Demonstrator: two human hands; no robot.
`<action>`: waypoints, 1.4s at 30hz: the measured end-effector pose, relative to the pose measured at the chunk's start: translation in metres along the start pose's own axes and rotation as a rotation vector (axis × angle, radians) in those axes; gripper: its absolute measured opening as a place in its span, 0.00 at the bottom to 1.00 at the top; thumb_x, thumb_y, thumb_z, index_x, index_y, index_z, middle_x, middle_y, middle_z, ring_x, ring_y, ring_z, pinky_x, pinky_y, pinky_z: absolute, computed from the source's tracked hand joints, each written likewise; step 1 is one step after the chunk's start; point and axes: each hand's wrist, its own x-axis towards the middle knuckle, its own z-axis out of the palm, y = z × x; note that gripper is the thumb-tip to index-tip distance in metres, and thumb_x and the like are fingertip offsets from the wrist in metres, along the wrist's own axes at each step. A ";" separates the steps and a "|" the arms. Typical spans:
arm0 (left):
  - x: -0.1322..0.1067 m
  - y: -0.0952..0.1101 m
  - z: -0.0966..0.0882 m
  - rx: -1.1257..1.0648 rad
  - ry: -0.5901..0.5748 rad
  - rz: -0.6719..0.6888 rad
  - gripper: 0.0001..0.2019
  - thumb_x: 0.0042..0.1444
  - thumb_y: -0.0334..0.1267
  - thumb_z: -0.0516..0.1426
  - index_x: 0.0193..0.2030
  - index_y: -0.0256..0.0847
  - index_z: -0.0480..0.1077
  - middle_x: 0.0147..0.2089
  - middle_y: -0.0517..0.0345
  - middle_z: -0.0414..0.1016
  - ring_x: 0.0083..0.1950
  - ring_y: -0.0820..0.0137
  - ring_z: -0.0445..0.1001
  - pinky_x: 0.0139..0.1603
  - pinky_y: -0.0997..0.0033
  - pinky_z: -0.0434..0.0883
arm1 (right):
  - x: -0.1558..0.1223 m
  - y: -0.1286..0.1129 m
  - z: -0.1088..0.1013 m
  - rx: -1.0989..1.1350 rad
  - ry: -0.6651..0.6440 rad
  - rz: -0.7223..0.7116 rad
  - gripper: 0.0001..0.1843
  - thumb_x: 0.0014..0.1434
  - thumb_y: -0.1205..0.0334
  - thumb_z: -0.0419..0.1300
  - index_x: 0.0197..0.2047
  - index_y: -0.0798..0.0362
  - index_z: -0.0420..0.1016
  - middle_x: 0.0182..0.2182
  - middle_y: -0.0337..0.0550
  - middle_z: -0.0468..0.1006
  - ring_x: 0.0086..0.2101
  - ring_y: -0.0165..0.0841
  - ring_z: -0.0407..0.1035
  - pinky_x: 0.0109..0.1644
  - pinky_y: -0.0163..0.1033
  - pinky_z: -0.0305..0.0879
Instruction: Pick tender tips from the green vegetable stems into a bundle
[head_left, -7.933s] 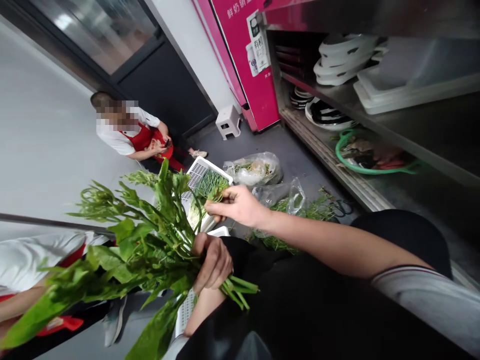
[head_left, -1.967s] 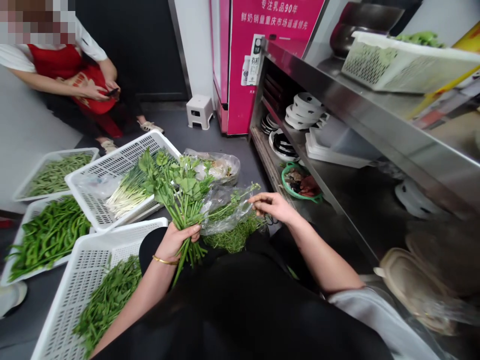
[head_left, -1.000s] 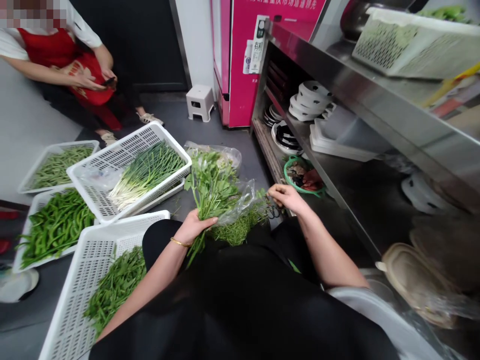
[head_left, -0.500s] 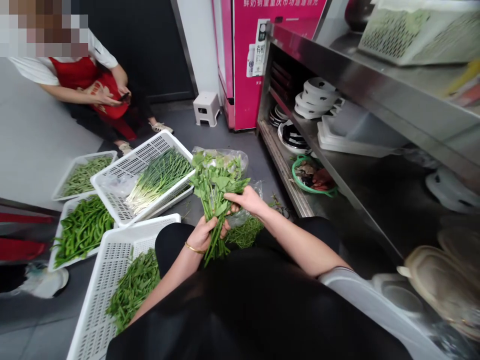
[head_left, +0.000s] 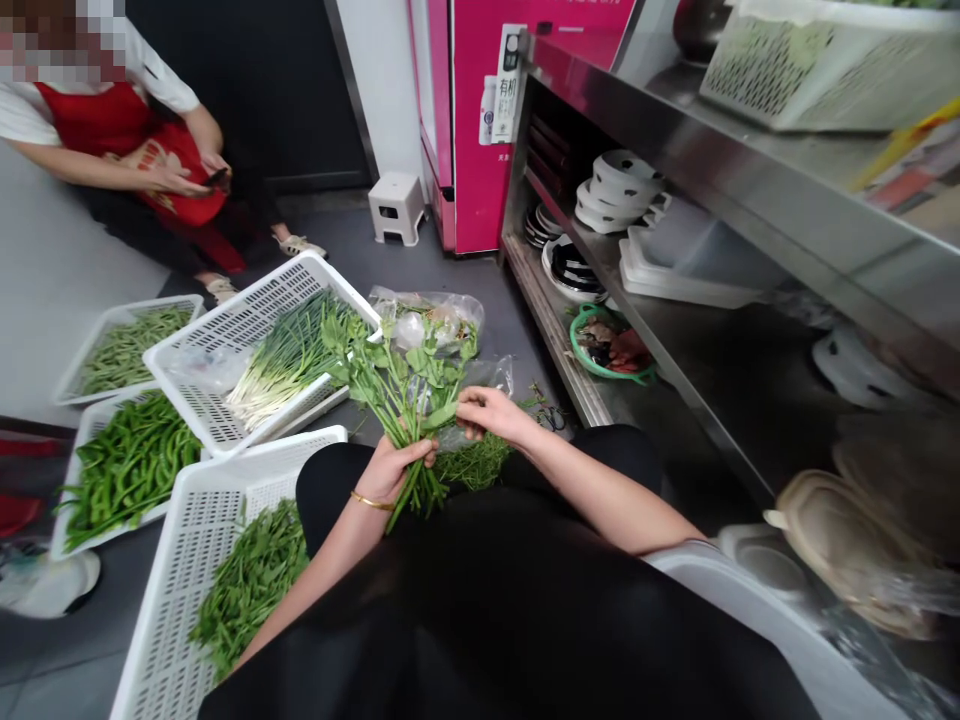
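Note:
My left hand (head_left: 396, 468) is wrapped round the lower stems of a bunch of leafy greens (head_left: 401, 390), held over my lap with the leaves fanned out away from me. At the bunch's right edge, my right hand (head_left: 495, 413) has its fingers curled in a pinch, with the tip of a leaf (head_left: 442, 416) between them. Below the hands lies a heap of loose green stems (head_left: 476, 462), partly hidden by my arms. Left of my knee stands a white basket (head_left: 196, 520) holding more leafy greens (head_left: 255, 580).
White baskets hold green onions (head_left: 281, 360), green peppers (head_left: 135, 455) and beans (head_left: 135, 345). Plastic bags (head_left: 431, 318) lie ahead. A steel shelf (head_left: 675, 150) with dishes runs along the right. A person in a red apron (head_left: 97, 125) sits at the left; a white stool (head_left: 397, 208) stands farther back.
My right hand has come away from the stems and moved to a leaf at the bunch's right side. The bunch has tilted left and spread out in my left hand.

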 end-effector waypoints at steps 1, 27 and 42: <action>0.001 -0.001 0.003 0.012 0.010 0.015 0.15 0.38 0.30 0.65 0.35 0.35 0.70 0.27 0.59 0.71 0.23 0.76 0.66 0.23 0.75 0.64 | 0.006 0.001 0.004 0.024 0.019 -0.002 0.17 0.44 0.51 0.64 0.25 0.56 0.66 0.17 0.33 0.68 0.16 0.24 0.64 0.16 0.28 0.59; -0.008 0.014 -0.016 0.109 0.033 -0.095 0.12 0.43 0.32 0.64 0.37 0.33 0.71 0.23 0.56 0.73 0.19 0.79 0.63 0.23 0.77 0.60 | -0.050 -0.032 -0.050 -0.933 0.356 -0.542 0.13 0.57 0.55 0.56 0.39 0.55 0.73 0.35 0.47 0.75 0.37 0.34 0.69 0.42 0.39 0.64; -0.013 0.021 -0.017 0.025 0.003 -0.103 0.10 0.44 0.32 0.62 0.35 0.34 0.70 0.16 0.66 0.62 0.16 0.81 0.56 0.20 0.77 0.55 | -0.031 -0.004 -0.074 -0.942 0.020 -0.555 0.18 0.61 0.56 0.49 0.27 0.57 0.71 0.25 0.43 0.72 0.28 0.28 0.65 0.35 0.34 0.58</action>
